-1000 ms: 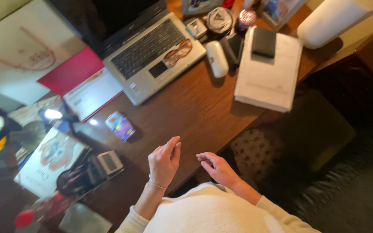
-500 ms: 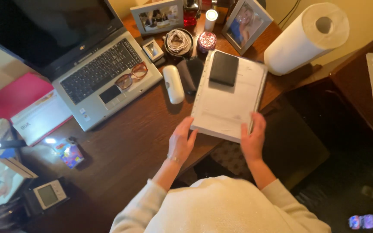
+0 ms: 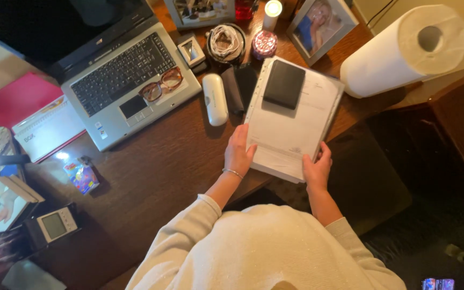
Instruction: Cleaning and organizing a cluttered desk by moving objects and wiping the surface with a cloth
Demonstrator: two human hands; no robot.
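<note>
Left hand clamped on near-left edge of paper stack; right hand clamped on near-right corner. Black wallet atop stack, on bench.

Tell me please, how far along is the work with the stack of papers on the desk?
Done: both hands have reached the stack of papers. The left hand grips its left edge and the right hand its lower right corner. In hand: the stack is gripped but lies flat, its near end past the edge of the desk. Left: nothing is lifted, and the black wallet sits on top.
</note>
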